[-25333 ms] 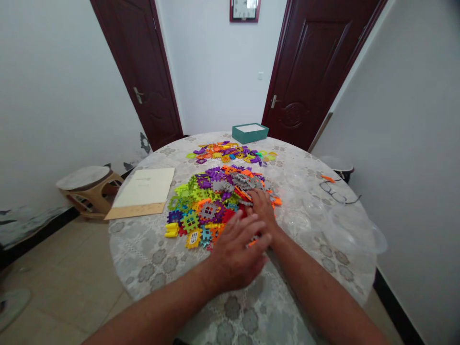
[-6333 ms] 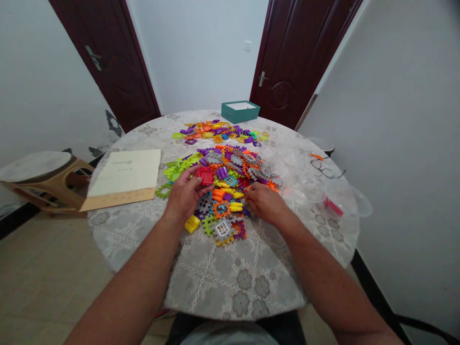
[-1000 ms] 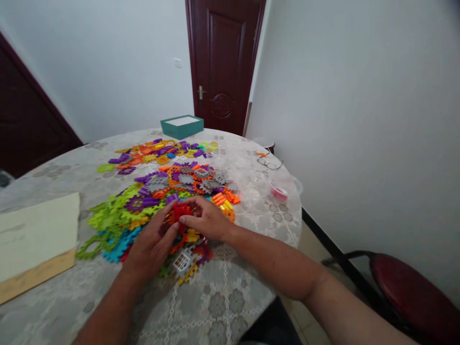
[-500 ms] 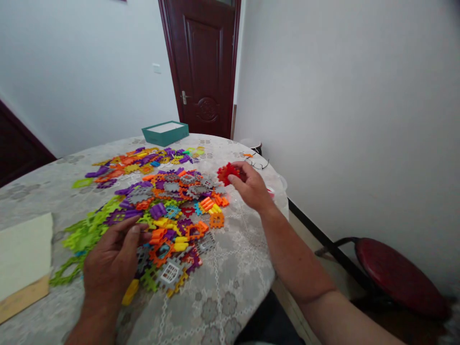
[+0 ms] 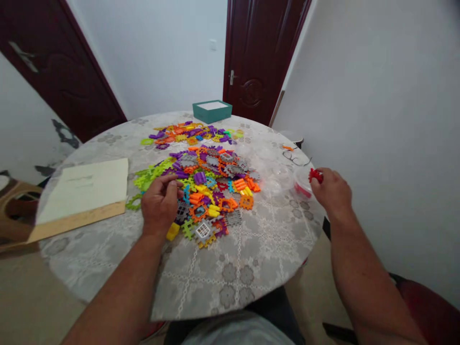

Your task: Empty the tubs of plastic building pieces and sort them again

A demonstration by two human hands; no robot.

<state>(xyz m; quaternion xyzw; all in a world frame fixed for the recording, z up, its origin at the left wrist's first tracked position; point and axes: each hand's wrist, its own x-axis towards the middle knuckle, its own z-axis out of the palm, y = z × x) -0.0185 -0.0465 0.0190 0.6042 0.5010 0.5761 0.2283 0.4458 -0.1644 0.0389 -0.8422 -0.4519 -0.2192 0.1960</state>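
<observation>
My right hand [image 5: 332, 189] is closed on a red toothed building piece [image 5: 316, 176], seen edge-on, at the table's right side. Just beside and below it stands a clear plastic tub [image 5: 299, 178] with red pieces [image 5: 302, 190] inside. My left hand [image 5: 161, 203] rests at the near-left side of a pile of colourful plastic building pieces [image 5: 212, 165]. Its fingers are curled, thumb against them; whatever they may hold is hidden. Blue, orange and purple pieces lie by its fingertips. A grey piece with a white window [image 5: 203, 231] and a yellow piece [image 5: 173, 232] are close by.
More clear tubs [image 5: 275, 177] stand right of the pile. A second pile [image 5: 190, 132] lies farther back, before a green box [image 5: 212, 114]. A pale sheet on a board [image 5: 89, 189] lies left. Dark wires [image 5: 296, 158] lie near the right edge of the round table [image 5: 266, 239].
My right hand has carried the red piece rightward, away from the pile, to the tub. My left hand stays by the pile. The head view has turned left and shows more of the table.
</observation>
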